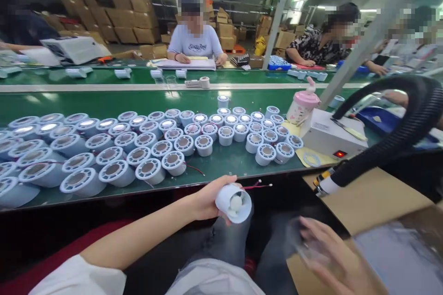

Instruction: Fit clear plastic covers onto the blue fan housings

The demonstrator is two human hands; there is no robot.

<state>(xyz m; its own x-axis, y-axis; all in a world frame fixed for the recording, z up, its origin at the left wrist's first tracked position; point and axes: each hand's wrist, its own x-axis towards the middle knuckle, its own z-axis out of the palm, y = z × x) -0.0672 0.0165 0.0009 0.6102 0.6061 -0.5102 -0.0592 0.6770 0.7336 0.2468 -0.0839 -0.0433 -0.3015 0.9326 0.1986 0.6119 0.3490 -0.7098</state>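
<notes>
Stretching across the whole view, the green bench (214, 101) carries rows of white cylindrical fan housings (148, 140) standing on end, touching or just beside one another, red wires trailing from a few near the front edge. A black ribbed hose (411, 120) arcs in from the right over a white box (328, 136) with a red lit switch, and a pink bottle (302, 106) stands just behind that box. Below the hose, an open cardboard carton (367, 198) sits by the person's right knee; what lies inside it is blurred, something pale and flat, and I cannot tell more.

The left hand (207, 200) holds one white fan unit (234, 203) over the lap, below the bench edge, its grip wrapped round the body with the open end facing the camera and thin red wires (258, 186) sticking out beside it. Those wires look likely to snag on the bench edge or get tugged loose. The right hand (332, 258) is blurred over the carton, fingers spread; it seems to hold something clear, though I cannot tell for sure
</notes>
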